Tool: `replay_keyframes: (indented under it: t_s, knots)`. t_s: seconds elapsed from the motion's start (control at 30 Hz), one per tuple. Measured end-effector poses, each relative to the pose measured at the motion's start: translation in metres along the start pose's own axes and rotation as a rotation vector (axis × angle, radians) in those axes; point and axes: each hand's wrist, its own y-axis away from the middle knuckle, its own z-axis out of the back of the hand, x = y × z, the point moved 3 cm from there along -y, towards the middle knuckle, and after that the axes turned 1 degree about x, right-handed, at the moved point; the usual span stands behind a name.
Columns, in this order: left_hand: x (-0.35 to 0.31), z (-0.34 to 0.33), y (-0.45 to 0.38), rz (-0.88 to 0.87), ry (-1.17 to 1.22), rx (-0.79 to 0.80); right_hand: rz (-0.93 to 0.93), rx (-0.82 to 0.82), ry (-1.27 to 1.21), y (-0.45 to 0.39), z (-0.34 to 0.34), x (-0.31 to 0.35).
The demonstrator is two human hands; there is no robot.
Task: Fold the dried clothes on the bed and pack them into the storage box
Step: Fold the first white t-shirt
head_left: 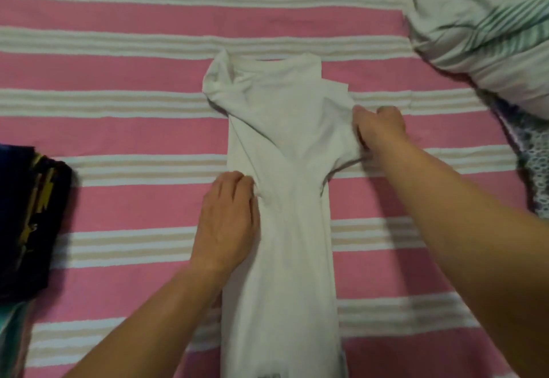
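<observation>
At frame centre, the white shirt (282, 199) lies on the bed (118, 128), sides folded. Your left hand (227, 220) presses it flat; your right hand (380, 126) pinches its 2 o'clock sleeve. Dark folded clothes (29, 223) wait at 9 o'clock. No storage box shows; packing remains.

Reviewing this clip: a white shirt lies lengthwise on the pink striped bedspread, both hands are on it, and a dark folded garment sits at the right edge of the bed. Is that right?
One thing is wrong: the dark folded garment sits at the left edge, not the right, as the head view shows. The rest holds: the white shirt lies lengthwise on the pink striped bedspread, with the left hand and right hand on it.
</observation>
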Motion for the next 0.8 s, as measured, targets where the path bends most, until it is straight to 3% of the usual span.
replay_keyframes:
  t_s: [0.17, 0.2, 0.3, 0.37, 0.47, 0.6, 0.67, 0.8]
  knots:
    - [0.011, -0.025, -0.017, 0.151, -0.036, 0.106, -0.127, 0.294, -0.278, -0.038, -0.036, 0.013]
    - [0.010, -0.024, -0.017, 0.171, -0.050, 0.143, -0.097, 0.243, -0.283, -0.040, -0.030, 0.003]
    - [0.009, -0.019, -0.031, 0.147, -0.159, 0.210, 0.007, -0.138, -0.246, -0.026, 0.009, -0.037]
    - [0.010, -0.011, -0.053, 0.101, -0.234, 0.217, 0.014, -0.171, -0.266, -0.014, 0.019, -0.051]
    - [0.015, 0.007, -0.104, 0.058, -0.195, 0.240, 0.034, -0.049, -0.316, -0.011, 0.017, -0.048]
    - [0.031, 0.020, -0.204, -0.104, -0.243, -0.011, 0.015, 0.167, -0.458, -0.014, 0.019, -0.045]
    - [0.044, 0.010, -0.249, -0.137, -0.313, 0.095, 0.013, 0.247, -0.500, -0.011, 0.021, -0.048]
    - [0.070, -0.022, -0.283, 0.002, -0.433, 0.342, 0.036, 0.300, -0.483, -0.006, 0.021, -0.049]
